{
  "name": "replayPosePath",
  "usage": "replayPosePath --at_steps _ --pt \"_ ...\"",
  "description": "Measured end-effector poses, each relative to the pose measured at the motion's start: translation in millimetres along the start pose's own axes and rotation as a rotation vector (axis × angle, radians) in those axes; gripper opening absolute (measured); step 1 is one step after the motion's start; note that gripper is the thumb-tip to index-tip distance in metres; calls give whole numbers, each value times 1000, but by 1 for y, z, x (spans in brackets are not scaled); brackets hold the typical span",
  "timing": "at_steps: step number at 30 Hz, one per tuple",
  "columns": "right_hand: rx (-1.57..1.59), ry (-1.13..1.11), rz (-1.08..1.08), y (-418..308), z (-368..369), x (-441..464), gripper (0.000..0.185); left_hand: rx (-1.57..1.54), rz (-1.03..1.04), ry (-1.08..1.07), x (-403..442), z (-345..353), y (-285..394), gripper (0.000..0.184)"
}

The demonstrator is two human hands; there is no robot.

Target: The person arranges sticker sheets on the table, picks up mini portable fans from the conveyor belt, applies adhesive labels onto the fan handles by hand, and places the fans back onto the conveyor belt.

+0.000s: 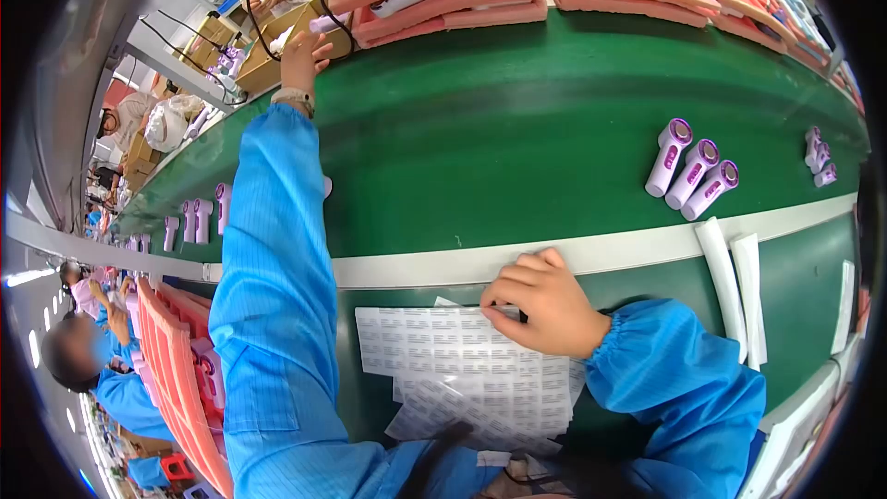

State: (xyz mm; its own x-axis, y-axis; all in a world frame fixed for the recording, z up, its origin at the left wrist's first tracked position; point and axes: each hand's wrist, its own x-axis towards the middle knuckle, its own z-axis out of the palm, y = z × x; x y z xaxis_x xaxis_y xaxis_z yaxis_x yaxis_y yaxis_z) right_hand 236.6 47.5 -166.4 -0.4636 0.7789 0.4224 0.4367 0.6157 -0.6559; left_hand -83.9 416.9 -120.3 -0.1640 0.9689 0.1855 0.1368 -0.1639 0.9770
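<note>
My left hand (pixel 301 57) reaches over the far edge of the green belt, its fingers apart, with nothing visible in it. Close by are an open cardboard box (pixel 286 26) and a light purple item in it. My right hand (pixel 545 303) lies over the upper right of the label sheets (pixel 462 342), near the metal rail. Its fingers are curled, and thumb and forefinger meet in a pinch; anything between them is too small to make out. Beyond it on the belt lie three purple handheld fans (pixel 691 171), side by side.
Stacked pink foam trays (pixel 443 14) line the belt's far side. More purple fans (pixel 196 220) stand at left, others (pixel 818 157) at far right. White rolled strips (pixel 725 286) lean over the metal rail (pixel 628 254). Co-workers sit at left and across the belt.
</note>
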Motion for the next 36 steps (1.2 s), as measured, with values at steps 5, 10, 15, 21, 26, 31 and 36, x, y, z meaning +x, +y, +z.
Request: replayPosePath --at_steps 5,10,15,21,26,31,36 --pt "70 -14 63 3 5 0 8 165 91 -325 -129 4 57 40" --pt "74 34 136 11 11 -1 15 527 339 -798 -264 0 58 29" --pt "142 86 281 9 7 5 18 721 549 -673 -342 -15 31 23" --pt "108 18 252 8 8 6 16 630 551 -565 -350 -27 7 15" --pt "192 -22 287 15 2 5 12 616 580 -540 -347 -30 -3 15" --pt "223 74 220 10 -2 12 12 613 583 -558 -348 -32 -1 14" --pt "-155 -45 66 -21 11 11 28 578 667 -556 -350 -22 -3 13"
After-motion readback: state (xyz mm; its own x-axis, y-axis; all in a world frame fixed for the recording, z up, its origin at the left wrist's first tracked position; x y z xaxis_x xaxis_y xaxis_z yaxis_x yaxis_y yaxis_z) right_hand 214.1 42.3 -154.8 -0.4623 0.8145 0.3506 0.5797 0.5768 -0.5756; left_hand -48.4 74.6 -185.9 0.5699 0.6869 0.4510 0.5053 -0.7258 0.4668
